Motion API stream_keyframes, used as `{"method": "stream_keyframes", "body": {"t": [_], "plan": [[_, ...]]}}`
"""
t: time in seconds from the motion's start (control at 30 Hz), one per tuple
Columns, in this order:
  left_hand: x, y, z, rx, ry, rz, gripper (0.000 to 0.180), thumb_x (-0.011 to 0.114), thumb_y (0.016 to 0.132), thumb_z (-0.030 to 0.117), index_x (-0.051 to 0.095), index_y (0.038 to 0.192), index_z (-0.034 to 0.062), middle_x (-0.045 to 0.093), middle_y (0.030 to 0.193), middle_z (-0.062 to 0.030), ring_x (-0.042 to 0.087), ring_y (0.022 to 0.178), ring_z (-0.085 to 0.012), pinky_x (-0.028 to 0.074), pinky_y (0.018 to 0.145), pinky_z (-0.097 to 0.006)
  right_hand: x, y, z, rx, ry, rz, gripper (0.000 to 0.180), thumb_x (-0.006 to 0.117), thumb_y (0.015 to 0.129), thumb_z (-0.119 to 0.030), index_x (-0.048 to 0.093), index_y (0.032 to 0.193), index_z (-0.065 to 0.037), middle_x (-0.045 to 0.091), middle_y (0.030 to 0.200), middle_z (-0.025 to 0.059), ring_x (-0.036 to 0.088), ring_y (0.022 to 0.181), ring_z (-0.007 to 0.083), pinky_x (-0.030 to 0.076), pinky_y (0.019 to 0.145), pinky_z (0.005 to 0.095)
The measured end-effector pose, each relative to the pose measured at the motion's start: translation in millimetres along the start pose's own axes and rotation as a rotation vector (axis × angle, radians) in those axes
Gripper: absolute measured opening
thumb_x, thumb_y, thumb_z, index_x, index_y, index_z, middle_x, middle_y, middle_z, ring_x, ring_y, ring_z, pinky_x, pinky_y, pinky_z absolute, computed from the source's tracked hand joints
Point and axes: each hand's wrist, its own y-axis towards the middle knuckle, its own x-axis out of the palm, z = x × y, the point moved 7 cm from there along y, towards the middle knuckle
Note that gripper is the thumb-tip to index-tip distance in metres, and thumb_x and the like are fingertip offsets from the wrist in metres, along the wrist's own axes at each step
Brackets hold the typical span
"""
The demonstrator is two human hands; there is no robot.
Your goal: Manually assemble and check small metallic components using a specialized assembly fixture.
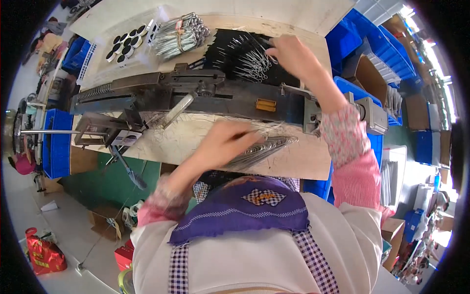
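My left hand (223, 142) rests on the pale workbench (303, 161), gripping a fanned bunch of thin metal wire pieces (267, 147) near the bench's front edge. My right hand (293, 55) reaches far back over the long dark metal machine (196, 95) into a loose pile of small wire parts (249, 59) lying on a black sheet. Its fingers are pinched at a few of those parts. Both forearms wear pink patterned sleeve covers.
A tied bundle of silvery wire parts (178, 34) and a tray of round black-and-white caps (125, 44) lie at the back left. Blue plastic bins (362, 34) stand to the right, another blue bin (56, 144) to the left. A red bag (44, 255) sits on the floor.
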Motion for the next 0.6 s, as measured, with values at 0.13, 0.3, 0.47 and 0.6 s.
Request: {"method": "stream_keyframes", "body": {"t": [0.13, 0.3, 0.47, 0.6], "plan": [[7.0, 89.8, -37.7, -0.047, -0.036, -0.011, 0.024, 0.064, 0.085, 0.025, 0.072, 0.084, 0.0022, 0.050, 0.054, 0.0017, 0.046, 0.053, -0.0077, 0.035, 0.050, -0.026, -28.8, -20.0, -12.9, -0.206, 0.168, 0.247, 0.023, 0.065, 0.081, -0.022, 0.063, 0.088, 0.000, 0.061, 0.086, 0.0132, 0.061, 0.085, 0.0324, 0.050, 0.075, 0.0386], [-20.0, 87.4, -5.7, 0.092, 0.530, 0.132, 0.017, 0.061, 0.078, 0.018, 0.072, 0.077, 0.0046, 0.064, 0.066, -0.0091, 0.062, 0.061, -0.0208, 0.048, 0.058, -0.033, -29.4, -67.7, -48.9, -0.465, 0.260, 0.154, 0.010, 0.063, 0.078, -0.010, 0.058, 0.080, -0.002, 0.059, 0.080, 0.0105, 0.060, 0.077, 0.0294, 0.050, 0.070, 0.0356], [-39.5, 51.8, 51.6, 0.552, 1.339, 0.315, 0.005, 0.065, 0.075, 0.014, 0.069, 0.072, 0.0104, 0.056, 0.070, 0.0001, 0.056, 0.076, -0.0202, 0.043, 0.064, -0.034, -24.7, -58.7, -73.3, -0.489, 0.403, 0.284, 0.009, 0.062, 0.074, -0.005, 0.060, 0.082, -0.004, 0.060, 0.074, 0.0108, 0.061, 0.075, 0.0291, 0.051, 0.066, 0.0372], [-56.0, 21.0, 70.0, 0.805, 1.337, 0.660, 0.011, 0.066, 0.073, 0.016, 0.067, 0.083, 0.0102, 0.058, 0.078, -0.0002, 0.054, 0.079, -0.0183, 0.042, 0.071, -0.034, -19.7, -53.4, -63.3, -0.292, 0.726, 0.311, 0.014, 0.066, 0.073, 0.001, 0.066, 0.087, -0.003, 0.065, 0.080, 0.0112, 0.064, 0.074, 0.0301, 0.053, 0.067, 0.0367]]}}
